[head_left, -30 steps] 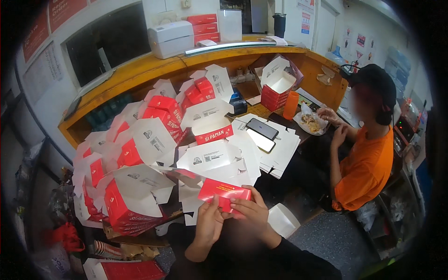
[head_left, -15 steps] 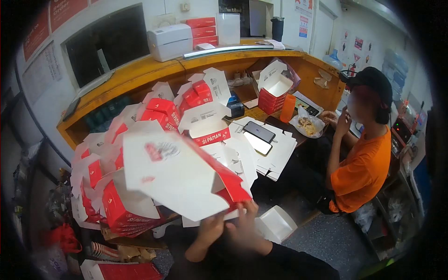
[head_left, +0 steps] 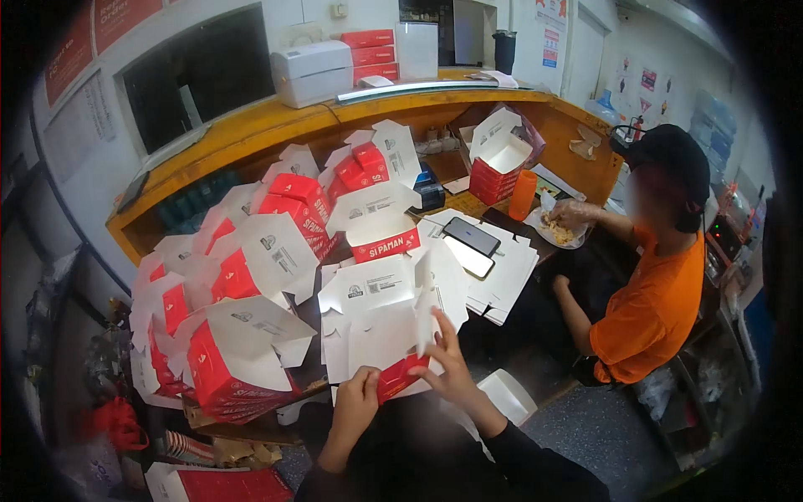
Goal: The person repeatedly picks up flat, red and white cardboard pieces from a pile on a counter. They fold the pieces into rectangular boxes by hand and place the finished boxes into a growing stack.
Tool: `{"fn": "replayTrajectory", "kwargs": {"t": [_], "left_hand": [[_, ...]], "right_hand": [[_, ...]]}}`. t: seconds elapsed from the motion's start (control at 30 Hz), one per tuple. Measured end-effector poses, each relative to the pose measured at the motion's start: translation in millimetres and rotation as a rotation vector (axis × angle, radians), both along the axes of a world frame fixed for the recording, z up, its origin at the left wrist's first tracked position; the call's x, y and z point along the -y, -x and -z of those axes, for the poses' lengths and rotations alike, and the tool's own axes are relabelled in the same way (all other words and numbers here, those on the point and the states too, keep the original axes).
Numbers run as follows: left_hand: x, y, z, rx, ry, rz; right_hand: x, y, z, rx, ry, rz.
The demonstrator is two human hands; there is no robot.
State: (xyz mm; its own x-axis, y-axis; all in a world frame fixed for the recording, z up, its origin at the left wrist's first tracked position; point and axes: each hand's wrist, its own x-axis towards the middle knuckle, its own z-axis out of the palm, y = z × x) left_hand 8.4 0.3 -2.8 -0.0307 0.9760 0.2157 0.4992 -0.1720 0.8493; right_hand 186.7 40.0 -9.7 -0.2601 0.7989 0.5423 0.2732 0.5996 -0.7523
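A half-folded cardboard food box (head_left: 395,378), white inside with a red front wall, stands in front of me over a stack of flat white box blanks (head_left: 335,351). Its printed lid lies back, away from me. My left hand (head_left: 355,410) pinches the left end of the red wall. At the right corner, my right hand (head_left: 452,374) has its thumb by the red wall and its fingers around the side flap, index finger stretched upward. Just beyond is an open folded box (head_left: 385,244) with a red front.
Folded red-and-white boxes (head_left: 242,368) are piled on the left. Two phones (head_left: 470,237) lie on flat blanks to the right. Beyond them are an orange tumbler (head_left: 523,195) and a plate of food (head_left: 569,234). A person in an orange shirt (head_left: 652,301) sits at the right.
The blank, tilted up to the left before, is now lowered with its walls partly raised. My right hand has spread at the right corner. The seated person's hand has moved to the plate.
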Motion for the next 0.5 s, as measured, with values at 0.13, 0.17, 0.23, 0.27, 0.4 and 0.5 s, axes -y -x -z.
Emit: {"fn": "replayTrajectory", "kwargs": {"t": [0.13, 0.17, 0.23, 0.27, 0.4, 0.5], "left_hand": [[-0.8, -3.0, 18.5, -0.175, -0.019, -0.03], [-1.1, -3.8, 20.6, -0.143, -0.008, -0.037], [-1.5, -6.3, 20.5, -0.081, -0.003, -0.052], [-1.1, -8.0, 18.7, -0.053, -0.01, -0.065], [-0.9, -11.9, 24.3, -0.03, 0.044, -0.042], [-10.3, -12.0, 29.4, -0.112, -0.235, 0.003]], "right_hand": [[1.2, 10.3, 0.4, 0.113, 0.007, -0.018], [0.8, 12.5, 0.3, 0.074, -0.001, 0.063], [0.1, 16.5, -0.3, -0.003, -0.019, 0.225], [5.3, 19.3, -6.2, 0.032, 0.08, 0.206], [5.0, 6.1, -10.2, 0.367, -0.029, -0.077], [2.0, 2.3, -19.5, 0.532, 0.077, -0.085]]}}
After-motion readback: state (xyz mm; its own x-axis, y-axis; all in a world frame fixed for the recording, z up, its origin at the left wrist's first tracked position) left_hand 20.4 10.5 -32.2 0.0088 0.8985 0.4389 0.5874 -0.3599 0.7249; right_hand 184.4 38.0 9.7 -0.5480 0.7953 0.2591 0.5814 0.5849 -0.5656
